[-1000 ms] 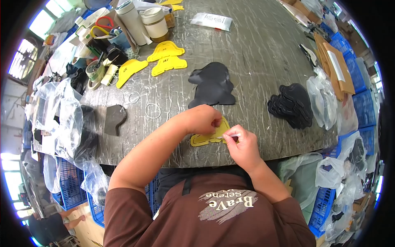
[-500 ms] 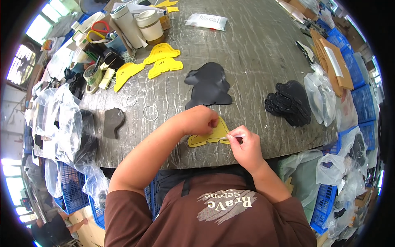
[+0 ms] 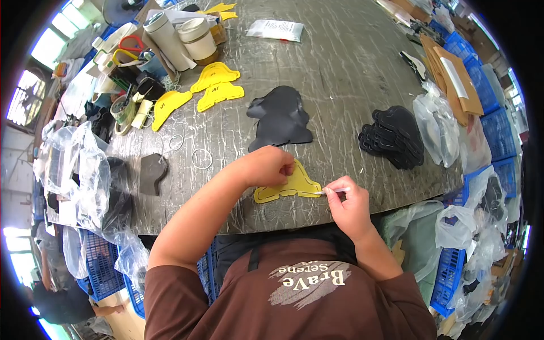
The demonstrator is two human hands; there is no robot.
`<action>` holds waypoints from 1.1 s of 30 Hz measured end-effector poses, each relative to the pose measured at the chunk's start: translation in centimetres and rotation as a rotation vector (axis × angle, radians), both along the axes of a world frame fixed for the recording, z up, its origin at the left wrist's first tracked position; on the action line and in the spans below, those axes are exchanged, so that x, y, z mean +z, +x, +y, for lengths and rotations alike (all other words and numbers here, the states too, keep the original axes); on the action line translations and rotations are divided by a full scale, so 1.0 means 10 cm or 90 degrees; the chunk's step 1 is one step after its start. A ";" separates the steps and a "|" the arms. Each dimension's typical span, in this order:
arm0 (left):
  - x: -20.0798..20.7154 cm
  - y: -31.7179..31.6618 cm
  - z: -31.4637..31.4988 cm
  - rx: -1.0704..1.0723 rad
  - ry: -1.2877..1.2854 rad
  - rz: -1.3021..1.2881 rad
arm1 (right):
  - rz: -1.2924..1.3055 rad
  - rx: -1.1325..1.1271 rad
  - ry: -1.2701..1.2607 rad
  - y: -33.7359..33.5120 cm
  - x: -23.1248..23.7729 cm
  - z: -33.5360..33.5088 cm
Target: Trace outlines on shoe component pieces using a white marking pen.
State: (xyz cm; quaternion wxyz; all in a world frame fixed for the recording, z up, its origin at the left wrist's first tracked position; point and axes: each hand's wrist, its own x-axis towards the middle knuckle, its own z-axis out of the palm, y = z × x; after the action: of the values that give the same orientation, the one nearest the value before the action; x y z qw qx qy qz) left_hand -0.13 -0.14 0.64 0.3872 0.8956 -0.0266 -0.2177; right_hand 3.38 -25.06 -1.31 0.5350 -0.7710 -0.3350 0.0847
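Observation:
A yellow template (image 3: 299, 181) with dark slot lines along its edge lies flat near the table's front edge. The curled fingers of my left hand (image 3: 265, 167) press down on its upper left part. My right hand (image 3: 348, 207) pinches a thin white pen (image 3: 342, 190), whose tip is at the template's lower right corner. Just beyond my left hand lie black cut pieces (image 3: 280, 119), overlapping. To the right sits a stack of black cut pieces (image 3: 392, 139). What lies beneath the template is mostly hidden.
More yellow templates (image 3: 170, 107) lie at the far left, near a white tumbler (image 3: 164, 37), a lidded cup (image 3: 197, 38) and scissors (image 3: 131, 42). A dark grey piece (image 3: 152, 174) and a clear bag (image 3: 93, 175) are left. Another bag (image 3: 436, 122) and brown cardboard (image 3: 450, 76) stand right.
My right hand has moved the pen rightward along the template's lower edge to its right corner. My left hand stays on the template. The whole view has shifted slightly.

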 end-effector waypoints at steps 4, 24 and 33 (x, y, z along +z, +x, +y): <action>-0.02 -0.02 0.01 0.005 0.002 -0.002 | -0.043 -0.015 -0.023 0.01 0.03 -0.03; 0.13 -0.64 -0.42 0.150 0.227 -0.357 | 0.050 -0.040 0.109 0.21 0.09 0.08; 0.08 -1.13 -0.86 0.079 0.017 -0.291 | -0.089 0.142 -0.256 0.57 -0.07 0.78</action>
State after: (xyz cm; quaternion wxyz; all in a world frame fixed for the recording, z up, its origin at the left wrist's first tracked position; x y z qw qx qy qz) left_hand -11.41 -8.78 1.48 0.3720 0.9265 -0.0553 0.0146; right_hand 9.11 -17.23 -2.03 0.3337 -0.8240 -0.4309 0.1548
